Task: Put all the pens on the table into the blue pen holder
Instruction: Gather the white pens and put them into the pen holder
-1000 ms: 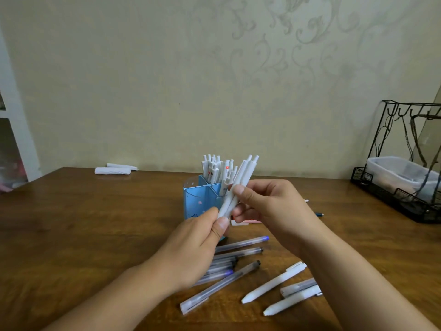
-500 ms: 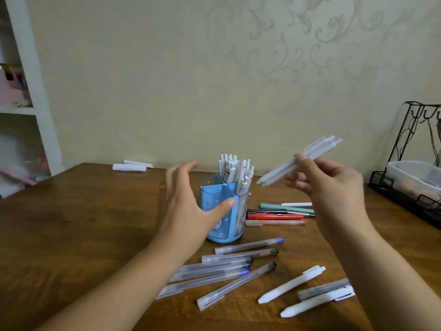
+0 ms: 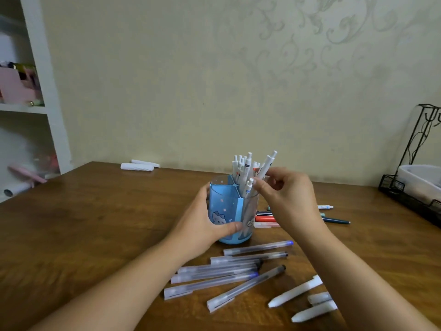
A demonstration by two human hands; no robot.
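Left hand (image 3: 202,225) grips blue pen holder (image 3: 226,211); right hand (image 3: 288,199) lowers white pens (image 3: 266,167) in.

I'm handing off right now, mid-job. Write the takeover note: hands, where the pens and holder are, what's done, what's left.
Left hand: wrapped around the blue pen holder, steadying it on the table.
Right hand: at the holder's rim, fingers on the white pens being dropped in.
Done: a bunch of white pens stands in the holder's back compartment.
Left: six translucent pens lying in front of the holder; three white pens at front right; coloured pens behind the right hand, partly hidden, so count unclear.
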